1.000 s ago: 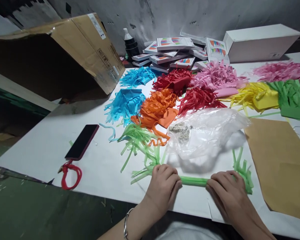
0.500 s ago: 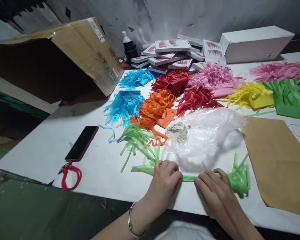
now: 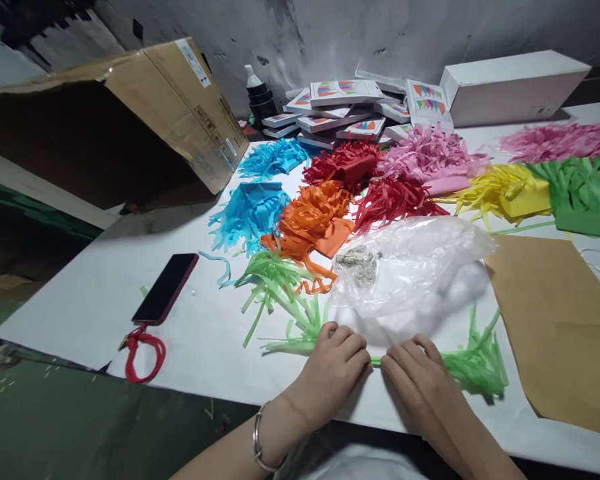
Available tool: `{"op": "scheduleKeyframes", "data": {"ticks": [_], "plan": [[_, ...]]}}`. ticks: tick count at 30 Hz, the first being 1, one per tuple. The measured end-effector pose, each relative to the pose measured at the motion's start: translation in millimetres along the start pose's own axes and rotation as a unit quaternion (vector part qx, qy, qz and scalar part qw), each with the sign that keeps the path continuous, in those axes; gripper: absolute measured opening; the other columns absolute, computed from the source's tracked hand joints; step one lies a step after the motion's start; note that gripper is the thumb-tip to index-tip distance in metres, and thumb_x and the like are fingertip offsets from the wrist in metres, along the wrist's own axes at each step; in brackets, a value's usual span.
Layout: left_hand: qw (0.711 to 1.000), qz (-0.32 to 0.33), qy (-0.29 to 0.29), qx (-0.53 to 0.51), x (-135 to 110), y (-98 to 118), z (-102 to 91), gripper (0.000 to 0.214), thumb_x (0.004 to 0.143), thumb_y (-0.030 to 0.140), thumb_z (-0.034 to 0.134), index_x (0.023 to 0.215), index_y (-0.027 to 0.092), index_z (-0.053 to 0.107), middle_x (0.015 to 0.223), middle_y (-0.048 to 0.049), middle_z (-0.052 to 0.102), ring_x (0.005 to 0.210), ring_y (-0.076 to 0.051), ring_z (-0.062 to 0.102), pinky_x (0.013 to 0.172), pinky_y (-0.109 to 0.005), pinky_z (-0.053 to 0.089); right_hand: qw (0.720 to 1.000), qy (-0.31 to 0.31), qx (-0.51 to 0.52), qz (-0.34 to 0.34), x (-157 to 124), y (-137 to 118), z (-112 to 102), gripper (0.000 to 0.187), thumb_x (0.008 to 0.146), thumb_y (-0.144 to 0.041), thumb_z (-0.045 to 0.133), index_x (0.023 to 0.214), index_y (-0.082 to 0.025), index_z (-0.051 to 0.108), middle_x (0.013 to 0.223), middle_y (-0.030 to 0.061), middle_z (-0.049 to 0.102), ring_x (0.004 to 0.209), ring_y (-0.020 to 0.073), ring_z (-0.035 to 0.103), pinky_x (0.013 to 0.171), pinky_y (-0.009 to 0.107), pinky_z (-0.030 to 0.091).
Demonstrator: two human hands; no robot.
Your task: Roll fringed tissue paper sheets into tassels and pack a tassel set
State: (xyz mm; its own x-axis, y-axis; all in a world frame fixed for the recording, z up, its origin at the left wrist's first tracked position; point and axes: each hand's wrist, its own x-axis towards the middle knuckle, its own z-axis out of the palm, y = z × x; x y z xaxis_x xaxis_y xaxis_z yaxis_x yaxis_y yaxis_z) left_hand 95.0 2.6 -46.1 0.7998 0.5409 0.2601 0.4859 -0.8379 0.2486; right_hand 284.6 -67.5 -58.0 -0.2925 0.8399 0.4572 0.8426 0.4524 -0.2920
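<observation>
A light green tissue-paper tassel point(image 3: 475, 367) lies across the front of the white table, its middle rolled into a narrow band and both ends cut into strips. My left hand point(image 3: 337, 360) has its curled fingers on the band's left part, and my right hand point(image 3: 415, 367) presses on the right part. Only a short piece of band shows between them; the fingertips are partly hidden. Just beyond my hands rests a clear plastic bag point(image 3: 410, 267) with a greyish clump inside. More light green strips point(image 3: 275, 270) lie to the left.
Fringed paper bundles in blue point(image 3: 250, 210), orange point(image 3: 315, 213), red point(image 3: 395, 200), pink point(image 3: 433, 157), yellow point(image 3: 510, 190) and darker green point(image 3: 585, 193) spread behind. Brown paper point(image 3: 560, 327) lies right, a phone point(image 3: 165, 287) left. Flat boxes point(image 3: 345, 93) and a cardboard box point(image 3: 180, 107) stand behind.
My hands have come closer together along the green band, which now looks narrower. Less of it shows between them, and the strips at the right end have shifted slightly right.
</observation>
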Motion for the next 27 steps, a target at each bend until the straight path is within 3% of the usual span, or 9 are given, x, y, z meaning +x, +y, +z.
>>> {"op": "scheduleKeyframes", "data": {"ticks": [7, 16, 22, 27], "plan": [[0.994, -0.084, -0.032, -0.065, 0.9, 7.4, -5.2, 0.013, 0.096, 0.015, 0.053, 0.086, 0.019, 0.061, 0.091, -0.004, 0.066, 0.088, -0.023, 0.055, 0.085, -0.042, 0.037, 0.997, 0.01, -0.028, 0.065, -32.7, 26.5, -18.0, 0.026, 0.097, -0.005, 0.041, 0.095, -0.019, 0.062, 0.088, 0.0042, 0.065, 0.089, 0.0196, 0.057, 0.105, 0.045, 0.033], [0.987, -0.127, -0.1, 0.023, 20.4, 21.8, -16.8, 0.014, 0.088, 0.012, 0.057, 0.077, 0.019, 0.059, 0.087, -0.0051, 0.063, 0.083, -0.024, 0.054, 0.085, -0.049, 0.04, 0.988, -0.036, -0.104, 0.107, -16.8, 30.9, -14.9, 0.028, 0.097, -0.012, 0.042, 0.075, -0.021, 0.056, 0.07, 0.0019, 0.053, 0.071, 0.0214, 0.047, 0.086, 0.043, 0.031], [0.987, -0.128, -0.093, -0.002, 16.9, 16.5, -14.3, 0.014, 0.091, 0.015, 0.058, 0.077, 0.02, 0.061, 0.085, -0.0041, 0.064, 0.084, -0.024, 0.056, 0.084, -0.047, 0.04, 0.995, -0.069, -0.01, 0.075, -13.6, 39.6, -29.8, 0.025, 0.103, -0.026, 0.045, 0.081, -0.022, 0.057, 0.077, -0.0013, 0.057, 0.075, 0.0182, 0.052, 0.087, 0.038, 0.031], [0.992, -0.094, -0.057, -0.056, 7.0, 7.0, -10.2, 0.012, 0.095, 0.016, 0.058, 0.083, 0.019, 0.061, 0.091, -0.0035, 0.066, 0.088, -0.023, 0.057, 0.088, -0.045, 0.039, 0.992, -0.021, 0.092, 0.087, -15.0, 31.4, -26.8, 0.025, 0.103, -0.02, 0.045, 0.084, -0.022, 0.061, 0.079, -0.0013, 0.059, 0.078, 0.016, 0.052, 0.094, 0.04, 0.029]]}}
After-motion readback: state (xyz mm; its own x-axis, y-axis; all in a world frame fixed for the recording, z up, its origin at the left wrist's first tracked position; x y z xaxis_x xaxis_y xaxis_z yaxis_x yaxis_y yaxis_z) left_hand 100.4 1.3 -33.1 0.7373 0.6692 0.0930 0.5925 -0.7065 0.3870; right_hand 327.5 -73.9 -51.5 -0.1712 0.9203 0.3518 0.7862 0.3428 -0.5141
